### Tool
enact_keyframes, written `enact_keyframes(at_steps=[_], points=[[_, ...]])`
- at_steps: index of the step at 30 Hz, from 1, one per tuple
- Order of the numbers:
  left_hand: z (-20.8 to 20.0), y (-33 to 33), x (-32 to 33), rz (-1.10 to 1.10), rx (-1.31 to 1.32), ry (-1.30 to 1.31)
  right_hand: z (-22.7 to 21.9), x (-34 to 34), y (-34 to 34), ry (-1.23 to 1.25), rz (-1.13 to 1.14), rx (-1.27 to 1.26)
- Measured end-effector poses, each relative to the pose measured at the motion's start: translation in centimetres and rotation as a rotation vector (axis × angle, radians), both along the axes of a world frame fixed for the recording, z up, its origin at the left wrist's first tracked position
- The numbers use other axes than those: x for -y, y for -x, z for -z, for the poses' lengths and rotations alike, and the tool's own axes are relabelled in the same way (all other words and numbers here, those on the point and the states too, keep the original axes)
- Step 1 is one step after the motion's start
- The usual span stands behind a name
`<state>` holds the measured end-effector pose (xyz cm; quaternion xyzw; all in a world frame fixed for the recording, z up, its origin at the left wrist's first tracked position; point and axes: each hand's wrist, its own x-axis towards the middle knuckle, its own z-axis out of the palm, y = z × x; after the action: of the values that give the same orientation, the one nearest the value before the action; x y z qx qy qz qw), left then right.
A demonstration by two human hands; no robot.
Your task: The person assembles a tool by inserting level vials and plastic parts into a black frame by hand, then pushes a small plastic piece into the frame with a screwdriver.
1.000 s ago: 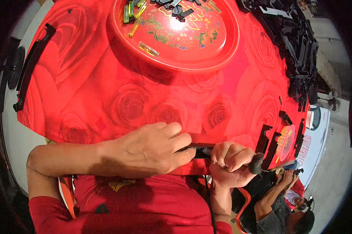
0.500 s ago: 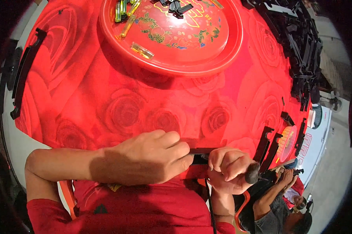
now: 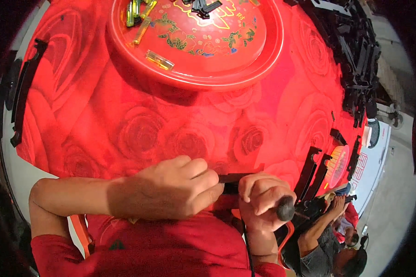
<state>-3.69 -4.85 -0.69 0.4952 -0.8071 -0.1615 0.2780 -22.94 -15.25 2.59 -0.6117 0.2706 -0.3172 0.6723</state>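
Left hand (image 3: pixel 182 189): grip closed on a long black plastic strip (image 3: pixel 230 177).
Right hand (image 3: pixel 265 198): grip closed on it too.
Strip: between the hands, by the near edge of the red rose-patterned table (image 3: pixel 92 111).
Upper edge: shows more than a second ago; handling seemingly continues.

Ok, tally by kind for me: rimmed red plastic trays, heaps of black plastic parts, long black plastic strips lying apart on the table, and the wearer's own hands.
Rimmed red plastic tray: 1
Heap of black plastic parts: 1
Long black plastic strips lying apart: 4
Hands (left hand, right hand): 2
Total: 8
Left out: black part between the hands, piece count unclear.
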Motion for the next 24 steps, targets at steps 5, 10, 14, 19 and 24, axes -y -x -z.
enact_keyframes(at_steps=[5, 10, 14, 19, 24], points=[[0.3, -0.4, -0.2, -0.013, 0.004, 0.094, 2.0, 0.6, 0.6, -0.192, 0.028, 0.205], [-0.3, -0.3, -1.2, -0.211, -0.04, 0.125, -0.2, 0.0, 0.7, -0.12, -0.064, 0.301], [0.2, -0.9, -1.8, -0.234, -0.129, 0.005, 0.7, -0.5, -0.5, 0.01, -0.055, 0.21], [1.6, -0.9, -1.7, -0.157, -0.142, 0.054, 0.3, -0.7, -1.3, 0.057, -0.101, 0.063], [1.8, -0.9, -1.4, -0.163, -0.211, 0.075, 0.2, -0.6, -3.0, 0.055, -0.17, 0.078]])
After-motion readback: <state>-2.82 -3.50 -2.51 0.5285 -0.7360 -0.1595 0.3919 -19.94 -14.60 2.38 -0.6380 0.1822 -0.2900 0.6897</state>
